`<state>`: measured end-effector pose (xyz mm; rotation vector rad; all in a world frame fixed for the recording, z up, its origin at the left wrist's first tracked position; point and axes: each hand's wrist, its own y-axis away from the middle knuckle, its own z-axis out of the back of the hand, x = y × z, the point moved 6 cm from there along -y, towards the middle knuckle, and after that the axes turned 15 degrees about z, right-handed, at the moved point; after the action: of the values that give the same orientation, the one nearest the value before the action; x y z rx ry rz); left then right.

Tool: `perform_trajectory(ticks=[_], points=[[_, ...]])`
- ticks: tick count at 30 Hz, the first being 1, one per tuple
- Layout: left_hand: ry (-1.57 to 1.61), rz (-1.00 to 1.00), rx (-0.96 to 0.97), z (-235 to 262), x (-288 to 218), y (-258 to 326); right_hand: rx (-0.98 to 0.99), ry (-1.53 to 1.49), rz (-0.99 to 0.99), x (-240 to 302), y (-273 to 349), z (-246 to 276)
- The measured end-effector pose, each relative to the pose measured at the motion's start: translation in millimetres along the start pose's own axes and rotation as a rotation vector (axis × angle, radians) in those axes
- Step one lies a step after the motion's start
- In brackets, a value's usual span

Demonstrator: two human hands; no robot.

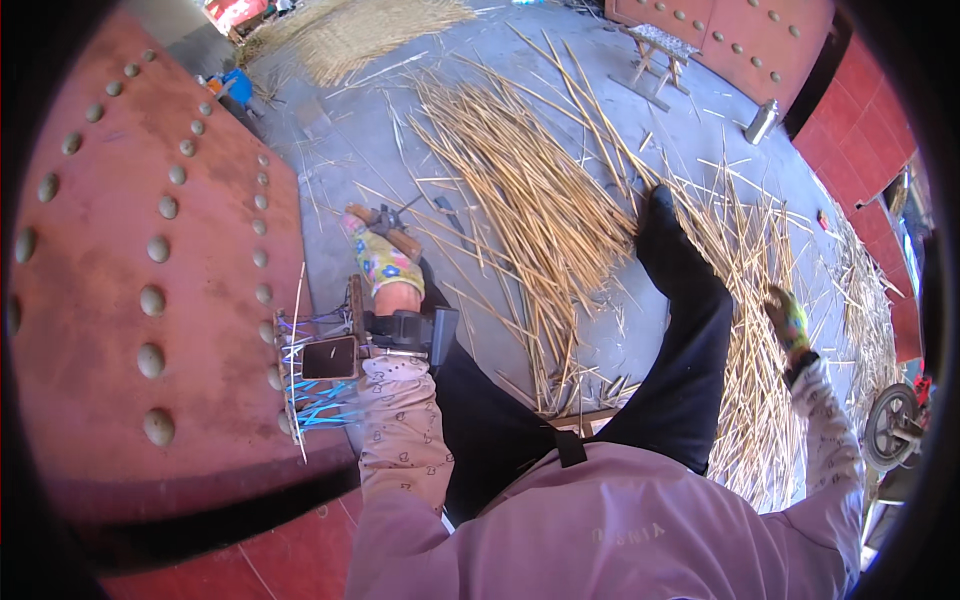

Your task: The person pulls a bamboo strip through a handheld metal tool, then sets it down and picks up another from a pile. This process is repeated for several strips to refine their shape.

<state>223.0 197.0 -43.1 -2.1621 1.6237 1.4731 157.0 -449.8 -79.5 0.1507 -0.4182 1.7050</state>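
Note:
My left hand (383,258), in a flowered glove with bare fingertips, is closed on a small wood-and-metal tool (392,225) low over the floor beside the red studded door. A thin dark rod sticks out of the tool; the hand partly hides its shape. Over on the right, my right hand (787,318), in a similar glove, is at a loose heap of dry straw-coloured stalks (745,400), its fingers apart with nothing visible in them. A second bundle of stalks (535,200) lies between my legs and beyond, near my right shoe (660,205).
To my left rises the red studded door (215,290); next to it a small rack (355,310) holds blue strands (325,405) and a phone-like device (330,358). Farther off are a woven mat (350,40), a small stool (658,50) and a metal flask (762,122). A wheel (893,425) stands right.

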Motion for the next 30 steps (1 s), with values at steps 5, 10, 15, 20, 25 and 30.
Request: perform_trajectory(ticks=[5,10,15,20,25,30], points=[[-0.027,0.084,-0.183,5.8,26.4,-16.1,0.714,-1.642,-0.138,165.6,-101.0,-134.4],[-0.077,0.185,-0.173,7.1,26.7,-12.2,0.953,-1.648,0.028,275.5,-126.0,-271.7],[-0.261,0.184,-0.053,4.5,22.1,2.7,0.695,-0.522,0.337,302.5,-140.3,-386.7],[-0.039,0.344,-0.169,7.9,23.9,-5.4,0.559,-0.498,0.395,323.0,-158.5,-458.6],[-0.069,0.328,-0.179,3.5,20.4,-10.4,0.696,-0.168,0.266,291.0,-161.3,-519.3],[-0.031,0.367,-0.153,11.5,24.7,-5.1,0.683,-0.398,0.179,277.5,-143.3,-504.7]])
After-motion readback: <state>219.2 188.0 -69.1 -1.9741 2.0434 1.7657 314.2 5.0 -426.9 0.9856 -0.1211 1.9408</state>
